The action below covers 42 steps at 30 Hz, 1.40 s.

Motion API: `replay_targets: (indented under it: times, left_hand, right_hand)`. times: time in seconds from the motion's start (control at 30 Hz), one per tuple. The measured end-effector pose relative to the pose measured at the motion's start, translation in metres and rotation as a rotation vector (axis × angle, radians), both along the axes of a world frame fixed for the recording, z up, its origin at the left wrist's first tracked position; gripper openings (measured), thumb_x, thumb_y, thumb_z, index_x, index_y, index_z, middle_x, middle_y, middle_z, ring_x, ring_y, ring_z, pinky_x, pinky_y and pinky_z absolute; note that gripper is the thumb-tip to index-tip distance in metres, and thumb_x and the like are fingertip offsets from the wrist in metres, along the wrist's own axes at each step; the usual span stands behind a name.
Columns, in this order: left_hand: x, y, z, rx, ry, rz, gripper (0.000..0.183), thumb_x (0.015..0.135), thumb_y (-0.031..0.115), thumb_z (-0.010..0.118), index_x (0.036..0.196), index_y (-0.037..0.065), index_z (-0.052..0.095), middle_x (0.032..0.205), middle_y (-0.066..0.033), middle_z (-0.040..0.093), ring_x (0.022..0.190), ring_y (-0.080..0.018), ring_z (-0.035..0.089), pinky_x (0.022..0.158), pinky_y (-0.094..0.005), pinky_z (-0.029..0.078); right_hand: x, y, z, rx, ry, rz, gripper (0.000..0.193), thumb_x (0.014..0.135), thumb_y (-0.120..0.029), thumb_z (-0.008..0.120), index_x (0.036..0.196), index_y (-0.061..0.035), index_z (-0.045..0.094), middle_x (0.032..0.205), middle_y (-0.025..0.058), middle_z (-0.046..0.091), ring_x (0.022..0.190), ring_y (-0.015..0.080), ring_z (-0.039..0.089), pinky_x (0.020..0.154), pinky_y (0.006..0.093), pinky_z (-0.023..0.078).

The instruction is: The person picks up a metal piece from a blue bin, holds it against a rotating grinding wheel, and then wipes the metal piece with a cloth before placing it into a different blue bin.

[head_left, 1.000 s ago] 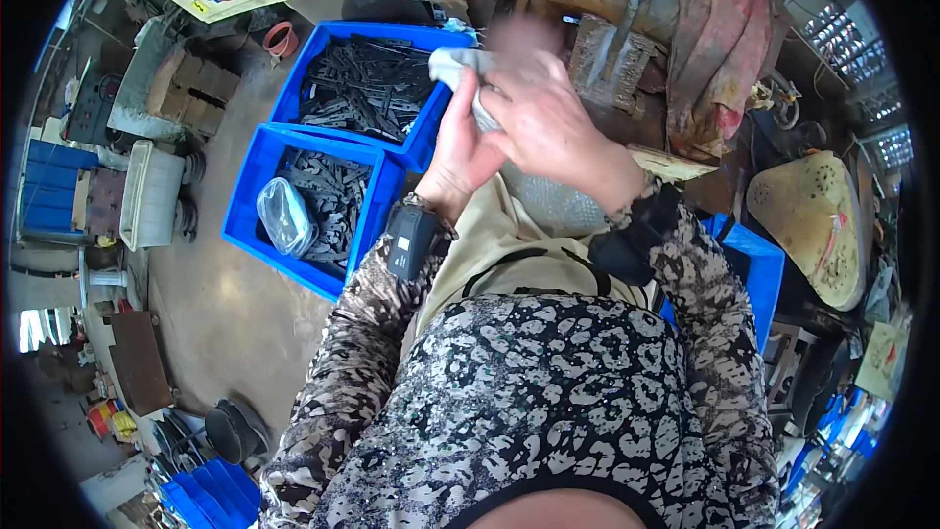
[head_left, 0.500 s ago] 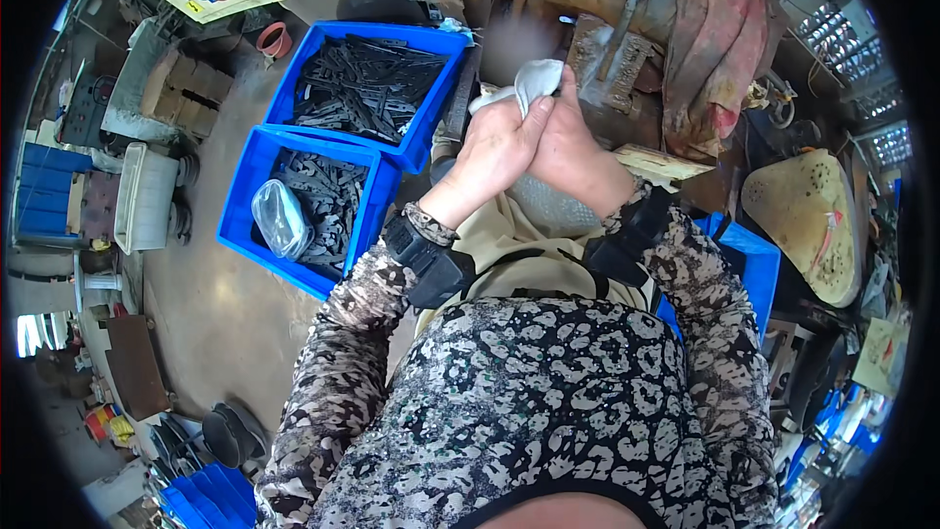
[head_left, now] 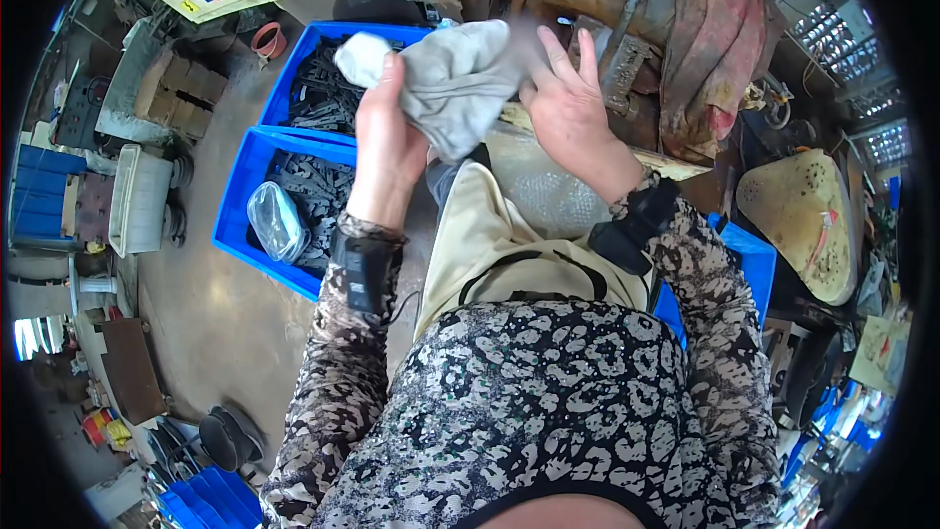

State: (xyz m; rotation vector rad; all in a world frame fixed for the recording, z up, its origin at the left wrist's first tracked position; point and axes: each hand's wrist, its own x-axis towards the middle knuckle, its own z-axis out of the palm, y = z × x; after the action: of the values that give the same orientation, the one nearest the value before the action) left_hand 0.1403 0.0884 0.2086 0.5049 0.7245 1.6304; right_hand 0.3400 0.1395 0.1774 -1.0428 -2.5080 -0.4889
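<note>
A crumpled grey-white cloth (head_left: 455, 73) with a whiter bunched end is gripped in my left hand (head_left: 385, 137), its thumb pressed over the fabric. The cloth hangs above the right side of the far blue bin and hides part of it. Just right of the cloth, my right hand (head_left: 573, 113) is raised with its fingers spread and nothing in it. Beyond that hand lies a worn metal block (head_left: 632, 73) with a metal bar (head_left: 627, 20) slanting up from it.
Dark flat parts fill the far blue bin (head_left: 277, 98) and the near blue bin (head_left: 279, 272); a clear plastic bag (head_left: 277, 220) lies in the near one. A stained reddish cloth (head_left: 710, 59) drapes the machine. Another blue bin (head_left: 749, 260) stands at my right, near a wooden stool (head_left: 798, 225).
My hands have come apart. The left has moved left with the cloth, which is now spread wider. My right hand has let go and its fingers have opened.
</note>
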Motion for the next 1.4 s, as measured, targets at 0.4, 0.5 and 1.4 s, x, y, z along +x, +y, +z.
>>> replay_targets:
  times: [0.4,0.5,1.4]
  left_hand:
    - [-0.045,0.014,-0.041,0.040,-0.357,-0.098,0.039,0.098,0.030,0.048,0.122,-0.001,0.052,0.119,-0.0167,0.060,0.110,-0.0322,0.058,0.098,-0.0461,0.045]
    - [-0.018,0.016,-0.049,-0.010,-0.293,-0.170,0.037,0.097,0.030,0.049,0.121,0.002,0.054,0.119,-0.0127,0.061,0.108,-0.0276,0.059,0.096,-0.0423,0.046]
    - [-0.218,-0.173,-0.163,-0.652,1.327,0.890,0.026,0.082,0.008,0.062,0.107,0.002,0.062,0.103,-0.0179,0.063,0.093,-0.0317,0.062,0.082,-0.0372,0.049]
  right_hand:
    - [-0.010,-0.009,0.018,-0.538,0.252,-0.016,0.041,0.076,-0.021,0.070,0.114,-0.0078,0.061,0.117,0.0132,0.057,0.108,0.0300,0.055,0.090,0.0442,0.043]
    - [-0.024,-0.003,0.015,-0.666,0.387,0.097,0.050,0.076,-0.022,0.073,0.121,-0.0083,0.056,0.114,0.0144,0.058,0.095,0.0310,0.061,0.078,0.0378,0.049]
    - [-0.214,0.285,0.069,-1.126,0.690,0.091,0.042,0.088,-0.024,0.065,0.124,-0.0048,0.057,0.108,0.0058,0.062,0.095,0.0131,0.061,0.069,0.0239,0.049]
